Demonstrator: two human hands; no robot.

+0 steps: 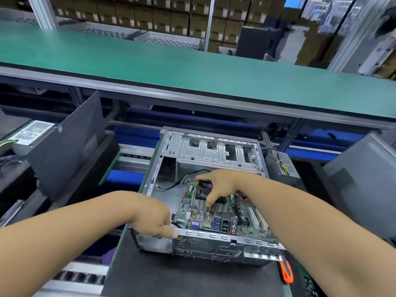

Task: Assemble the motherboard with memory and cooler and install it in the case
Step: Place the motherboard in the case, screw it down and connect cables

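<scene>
Motherboard [216,213] with cooler [214,207] already lies inside the case [214,235]. Our right hand [216,185] grips the cooler; our left hand [154,219] curls on the case's near rim. We judge fastening remains.

Bright even light, soft shadows, wide-angle bending at edges, blurred upper right

The right hand [216,185] covers the cooler [214,205]; the left hand [154,219] hides the case [214,235] corner; the orange tool [286,273] lies partly behind the arm.
</scene>
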